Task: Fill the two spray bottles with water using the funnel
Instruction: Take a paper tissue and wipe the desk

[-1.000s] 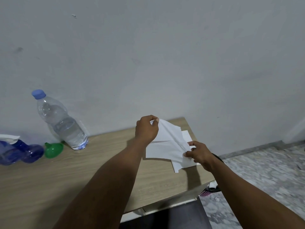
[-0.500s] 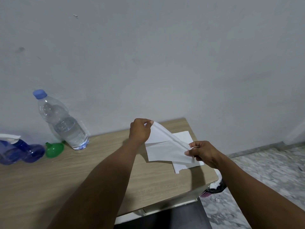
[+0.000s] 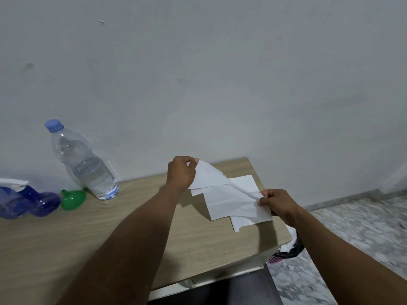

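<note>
Pale grey wall (image 3: pixel 220 84), wood-grain bench (image 3: pixel 66 238) against it, marbled floor (image 3: pixel 352 227) right of bench, dim light

- You have a single view, from the camera on your head; no second view shares any of the scene.
- It looks forward and down over the near edge of the wooden table (image 3: pixel 66 238), facing the grey wall (image 3: pixel 220 73) behind the far edge.
- The wall fills the upper half of the frame, so the tilt is moderate, not steep.
- It sits close: both forearms enter from the bottom edge, and the left hand (image 3: pixel 180 175) and right hand (image 3: pixel 277 203) lie near the centre.
- The table's far right corner is in view; its left side runs out of frame.
- The wide lens bends upright things at the left; the water bottle (image 3: pixel 83 164) leans.
- Marbled floor (image 3: pixel 352 227) shows at right.
</note>
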Available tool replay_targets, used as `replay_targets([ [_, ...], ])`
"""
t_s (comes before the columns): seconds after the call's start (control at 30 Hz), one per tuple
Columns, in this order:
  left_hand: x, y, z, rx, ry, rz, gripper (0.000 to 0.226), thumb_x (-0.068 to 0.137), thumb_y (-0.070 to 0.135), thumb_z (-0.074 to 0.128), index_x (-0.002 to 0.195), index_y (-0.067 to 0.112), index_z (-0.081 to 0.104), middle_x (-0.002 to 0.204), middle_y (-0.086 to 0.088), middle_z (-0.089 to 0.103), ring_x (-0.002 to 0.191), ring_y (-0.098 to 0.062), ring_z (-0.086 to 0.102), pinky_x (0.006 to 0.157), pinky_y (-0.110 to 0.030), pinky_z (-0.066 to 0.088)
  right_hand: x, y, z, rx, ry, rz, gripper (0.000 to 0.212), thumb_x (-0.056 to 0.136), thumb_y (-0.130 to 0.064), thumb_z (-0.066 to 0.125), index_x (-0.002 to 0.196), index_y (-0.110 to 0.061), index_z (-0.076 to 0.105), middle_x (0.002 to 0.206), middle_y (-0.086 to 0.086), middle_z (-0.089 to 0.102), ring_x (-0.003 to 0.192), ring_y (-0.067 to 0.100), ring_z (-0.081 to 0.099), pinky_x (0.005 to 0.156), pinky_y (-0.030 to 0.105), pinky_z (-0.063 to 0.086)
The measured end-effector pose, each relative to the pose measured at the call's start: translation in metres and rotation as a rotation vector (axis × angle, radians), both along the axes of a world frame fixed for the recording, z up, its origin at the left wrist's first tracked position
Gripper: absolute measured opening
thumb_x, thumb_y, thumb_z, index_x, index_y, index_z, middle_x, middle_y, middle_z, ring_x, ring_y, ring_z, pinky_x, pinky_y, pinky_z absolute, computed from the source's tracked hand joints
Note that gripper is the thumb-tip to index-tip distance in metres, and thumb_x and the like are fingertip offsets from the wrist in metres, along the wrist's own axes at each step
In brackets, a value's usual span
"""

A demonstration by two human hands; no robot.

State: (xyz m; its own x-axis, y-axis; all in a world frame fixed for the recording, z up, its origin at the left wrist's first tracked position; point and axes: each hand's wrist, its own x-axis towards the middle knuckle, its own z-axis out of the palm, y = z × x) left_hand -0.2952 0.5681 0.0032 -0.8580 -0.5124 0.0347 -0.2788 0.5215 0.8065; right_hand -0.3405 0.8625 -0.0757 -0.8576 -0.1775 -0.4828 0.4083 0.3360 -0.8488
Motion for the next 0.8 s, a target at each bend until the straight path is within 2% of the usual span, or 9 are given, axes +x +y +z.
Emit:
replay_targets([
  [0.13,0.002,-0.001,0.003,-0.02,0.039,0.035,0.027,0.099,0.033,0.06,0.107,0.013,0.076,0.119,-0.003,0.072,0.121,-0.024,0.059,0.088,-0.021,0.036,0.0,0.0,-0.009,0.087,0.015,-0.11,0.006,0.082,0.004,0.062,0.081,-0.002,0.063,0.086,0.02,0.067,0.074,0.032,0.062,0.064,0.041,0.053],
  [0.2,0.003,-0.001,0.006,-0.023,0.07,0.073,0.026,0.099,0.032,0.059,0.104,0.012,0.075,0.116,-0.003,0.073,0.118,-0.025,0.061,0.086,-0.021,0.035,0.001,-0.002,-0.015,0.15,0.001,-0.144,0.008,0.082,0.005,0.063,0.081,-0.003,0.06,0.087,0.021,0.064,0.078,0.035,0.061,0.064,0.043,0.056],
  [0.3,0.002,-0.004,0.01,-0.001,0.102,0.106,0.022,0.1,0.031,0.057,0.099,0.017,0.073,0.111,-0.001,0.073,0.114,-0.026,0.061,0.084,-0.025,0.038,0.004,-0.005,-0.021,0.248,-0.03,-0.182,0.007,0.083,0.004,0.067,0.085,0.001,0.062,0.094,0.022,0.064,0.085,0.039,0.063,0.064,0.046,0.059],
  [0.37,0.002,-0.005,0.012,0.013,0.087,0.081,0.02,0.099,0.032,0.057,0.097,0.019,0.071,0.109,0.0,0.072,0.111,-0.025,0.06,0.082,-0.026,0.038,0.006,-0.007,-0.025,0.333,-0.02,-0.171,0.011,0.083,0.002,0.069,0.093,0.002,0.065,0.098,0.024,0.065,0.083,0.039,0.063,0.063,0.043,0.059],
  [0.5,0.003,-0.002,0.011,0.05,0.053,0.016,0.015,0.098,0.034,0.058,0.093,0.024,0.068,0.099,0.006,0.065,0.113,-0.025,0.056,0.083,-0.026,0.037,0.01,-0.007,-0.028,0.512,0.086,-0.116,0.01,0.083,-0.003,0.067,0.091,0.004,0.068,0.093,0.022,0.067,0.087,0.039,0.064,0.079,0.05,0.059],
  [0.6,0.005,0.001,0.011,0.063,0.027,0.01,0.017,0.098,0.033,0.059,0.096,0.021,0.07,0.097,0.007,0.063,0.109,-0.023,0.057,0.081,-0.026,0.037,0.009,-0.006,-0.024,0.611,0.135,-0.054,0.015,0.089,-0.007,0.065,0.099,0.002,0.07,0.103,0.022,0.069,0.096,0.039,0.063,0.085,0.044,0.057],
  [0.67,0.005,0.002,0.011,0.077,0.014,0.005,0.016,0.097,0.034,0.06,0.096,0.022,0.071,0.097,0.006,0.064,0.107,-0.023,0.057,0.081,-0.027,0.039,0.006,-0.003,-0.022,0.642,0.144,-0.082,0.017,0.09,-0.009,0.064,0.104,0.0,0.071,0.107,0.022,0.068,0.101,0.04,0.062,0.084,0.04,0.056],
  [0.8,0.005,0.004,0.01,0.102,-0.001,-0.022,0.009,0.093,0.03,0.066,0.094,0.022,0.07,0.099,0.003,0.069,0.1,-0.021,0.062,0.076,-0.025,0.042,0.004,0.004,-0.023,0.665,0.109,-0.134,0.017,0.085,-0.011,0.067,0.098,0.0,0.066,0.104,0.022,0.068,0.088,0.037,0.058,0.078,0.038,0.055],
])
